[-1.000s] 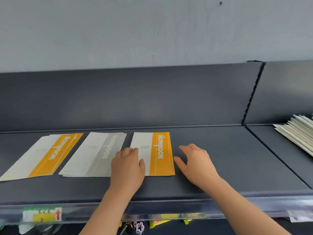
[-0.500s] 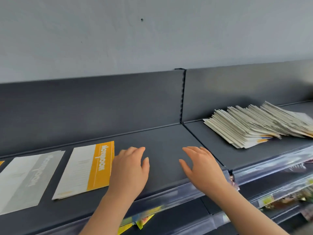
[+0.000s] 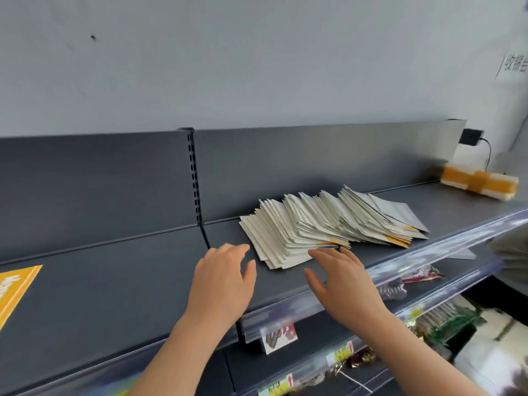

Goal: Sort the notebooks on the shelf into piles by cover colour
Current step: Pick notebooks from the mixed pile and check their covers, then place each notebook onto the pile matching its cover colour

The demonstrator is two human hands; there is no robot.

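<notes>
A slumped, fanned pile of notebooks lies on the dark shelf, right of centre. The right hand is at the pile's 6 o'clock edge, fingers spread and relaxed, holding nothing. The left hand, at the pile's 8 o'clock, is likewise loose and empty. An orange-covered notebook lies at 9 o'clock, well apart

- I get soft, even, fairly bright light; the wall reads pale and flat.
- The back panel goes silvery toward the right (the light seems stronger on that side).
- Streaky glare runs along the clear price rail.
- Faint shadows sit under the left hand and right hand.
- Packets at lower right smear; edges bow.
</notes>
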